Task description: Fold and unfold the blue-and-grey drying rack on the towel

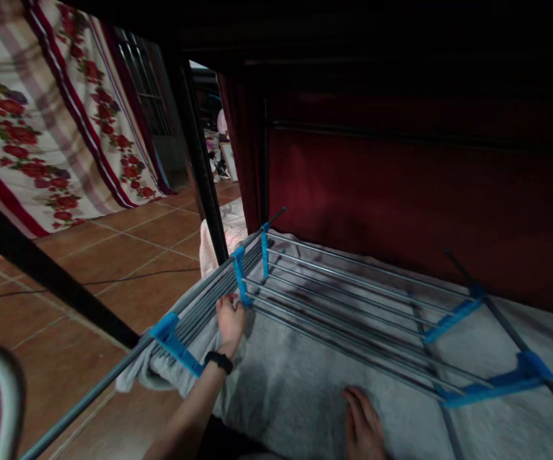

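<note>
A shelf of a drying rack, made of grey metal rods [338, 332] with blue plastic brackets [492, 390], lies over a grey blanket [295, 396]. My left hand [231, 321], with a black band on its wrist, is at the left side of the rack. Its fingers are curled at the lower end of a blue bracket [239, 271], beside a bundle of parallel rods [204, 310]; the fingertips are partly hidden. My right hand [363, 425] rests low on the blanket, fingers stretched out and close together, holding nothing, apart from the rods.
Dark frame posts [204, 172] stand at the left, under a dark overhead surface. A dark red cloth [363, 191] hangs behind the rack. Further left are a tiled floor [128, 255], a floral curtain [51, 115], a cable and a curved white tube [6, 383].
</note>
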Action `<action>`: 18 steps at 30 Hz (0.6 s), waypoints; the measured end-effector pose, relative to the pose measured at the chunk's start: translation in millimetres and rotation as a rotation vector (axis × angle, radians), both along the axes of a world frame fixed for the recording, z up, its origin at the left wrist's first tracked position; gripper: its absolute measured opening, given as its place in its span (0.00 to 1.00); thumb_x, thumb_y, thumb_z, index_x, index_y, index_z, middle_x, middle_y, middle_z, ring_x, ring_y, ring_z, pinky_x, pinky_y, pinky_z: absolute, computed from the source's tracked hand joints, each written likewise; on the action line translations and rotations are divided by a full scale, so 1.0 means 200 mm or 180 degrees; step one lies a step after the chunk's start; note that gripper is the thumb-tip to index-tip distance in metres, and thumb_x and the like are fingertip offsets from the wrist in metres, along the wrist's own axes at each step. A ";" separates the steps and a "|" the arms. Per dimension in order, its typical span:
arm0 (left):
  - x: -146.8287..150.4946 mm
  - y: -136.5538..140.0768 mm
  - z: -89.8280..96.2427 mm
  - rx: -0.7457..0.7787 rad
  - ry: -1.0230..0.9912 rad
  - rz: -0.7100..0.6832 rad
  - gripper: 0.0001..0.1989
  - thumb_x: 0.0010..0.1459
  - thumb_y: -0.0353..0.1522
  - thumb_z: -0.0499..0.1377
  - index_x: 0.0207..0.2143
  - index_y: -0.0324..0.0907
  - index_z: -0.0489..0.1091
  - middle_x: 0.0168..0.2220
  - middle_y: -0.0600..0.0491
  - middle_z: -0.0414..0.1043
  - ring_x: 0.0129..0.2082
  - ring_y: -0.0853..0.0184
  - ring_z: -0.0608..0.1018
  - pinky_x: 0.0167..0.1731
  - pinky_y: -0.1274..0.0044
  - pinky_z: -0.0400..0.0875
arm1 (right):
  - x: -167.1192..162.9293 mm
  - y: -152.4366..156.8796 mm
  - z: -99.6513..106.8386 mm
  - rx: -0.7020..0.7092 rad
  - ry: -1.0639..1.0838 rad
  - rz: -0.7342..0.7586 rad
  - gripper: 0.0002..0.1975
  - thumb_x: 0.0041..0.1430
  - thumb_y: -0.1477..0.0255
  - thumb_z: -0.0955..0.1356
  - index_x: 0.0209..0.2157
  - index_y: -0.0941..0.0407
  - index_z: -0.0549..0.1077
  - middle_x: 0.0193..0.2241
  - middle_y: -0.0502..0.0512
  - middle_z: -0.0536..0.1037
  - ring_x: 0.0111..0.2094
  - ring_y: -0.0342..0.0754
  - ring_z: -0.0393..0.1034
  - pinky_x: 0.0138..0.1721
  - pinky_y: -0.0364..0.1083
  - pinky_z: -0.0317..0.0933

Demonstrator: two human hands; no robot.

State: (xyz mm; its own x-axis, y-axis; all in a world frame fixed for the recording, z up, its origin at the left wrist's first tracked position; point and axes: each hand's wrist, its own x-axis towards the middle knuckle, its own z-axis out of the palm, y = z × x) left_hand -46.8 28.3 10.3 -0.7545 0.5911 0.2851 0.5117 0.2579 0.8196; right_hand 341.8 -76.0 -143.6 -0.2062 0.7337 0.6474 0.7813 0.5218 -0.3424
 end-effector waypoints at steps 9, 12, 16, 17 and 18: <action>0.51 -0.07 0.51 0.1503 -0.0036 -0.0964 0.04 0.64 0.34 0.57 0.35 0.45 0.68 0.34 0.55 0.72 0.34 0.67 0.74 0.35 0.76 0.68 | 0.01 0.04 -0.06 0.0071 0.0038 -0.0034 0.20 0.73 0.61 0.58 0.47 0.53 0.78 0.45 0.63 0.82 0.43 0.55 0.80 0.38 0.49 0.75; 0.57 0.18 0.89 0.2193 0.0154 -0.1008 0.01 0.64 0.31 0.57 0.37 0.44 0.68 0.35 0.55 0.72 0.35 0.68 0.74 0.36 0.77 0.68 | -0.01 0.02 -0.06 -0.0047 0.0170 -0.0111 0.19 0.73 0.62 0.58 0.47 0.51 0.78 0.46 0.61 0.82 0.45 0.54 0.79 0.40 0.49 0.74; 0.44 0.65 1.32 0.2227 0.0327 -0.1195 0.07 0.63 0.24 0.54 0.40 0.40 0.69 0.38 0.53 0.74 0.39 0.67 0.77 0.42 0.74 0.70 | -0.01 0.02 -0.07 -0.0301 0.0197 -0.0152 0.18 0.72 0.64 0.58 0.48 0.50 0.79 0.47 0.60 0.82 0.45 0.55 0.79 0.41 0.50 0.73; 0.37 0.74 1.38 0.2055 0.0385 -0.1305 0.07 0.62 0.23 0.54 0.40 0.39 0.70 0.38 0.52 0.74 0.40 0.66 0.77 0.44 0.73 0.70 | -0.01 0.02 -0.07 -0.0301 0.0219 -0.0108 0.18 0.72 0.65 0.59 0.49 0.50 0.78 0.47 0.60 0.82 0.45 0.55 0.79 0.41 0.50 0.73; 0.30 0.80 1.43 0.1865 0.0439 -0.1398 0.08 0.61 0.22 0.55 0.41 0.38 0.70 0.38 0.52 0.74 0.41 0.66 0.77 0.45 0.72 0.70 | -0.01 0.01 -0.07 -0.0294 0.0264 -0.0060 0.18 0.71 0.66 0.59 0.49 0.50 0.78 0.47 0.60 0.82 0.45 0.55 0.79 0.41 0.50 0.73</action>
